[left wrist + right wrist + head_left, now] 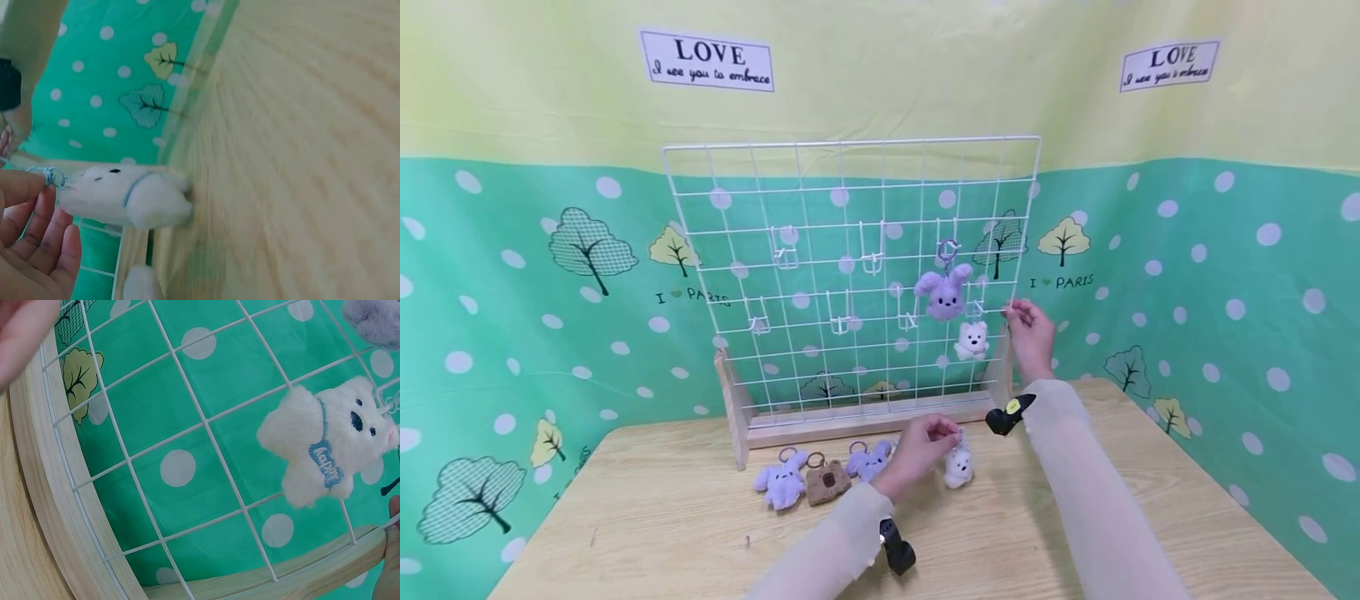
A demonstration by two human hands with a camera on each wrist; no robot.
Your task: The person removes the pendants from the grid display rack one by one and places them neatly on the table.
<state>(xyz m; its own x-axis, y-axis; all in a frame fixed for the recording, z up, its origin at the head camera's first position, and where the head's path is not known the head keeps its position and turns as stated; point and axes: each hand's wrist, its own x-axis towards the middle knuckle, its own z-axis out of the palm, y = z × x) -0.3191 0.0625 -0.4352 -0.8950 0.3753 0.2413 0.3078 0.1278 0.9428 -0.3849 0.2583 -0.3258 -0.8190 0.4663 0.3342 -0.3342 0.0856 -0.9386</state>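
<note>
My left hand (917, 450) pinches the ring of a white bear keychain (958, 468). In the left wrist view this bear (137, 194) hangs head toward the fingers, its feet close over the tabletop. My right hand (1032, 335) grips the right edge of a white wire grid rack (880, 367), just above its wooden post. On the rack hang a purple long-eared plush keychain (944, 296) and, below it, a second white bear keychain (972, 342). The right wrist view shows that second bear (331, 444) with a blue band across its chest.
On the table (700, 533) lie a purple plush keychain (782, 483), a brown one (827, 482) and another purple one (868, 461), partly behind my left hand. Several white hooks (872, 260) sit on the rack. Its wooden base (872, 423) stands near the back curtain (625, 350).
</note>
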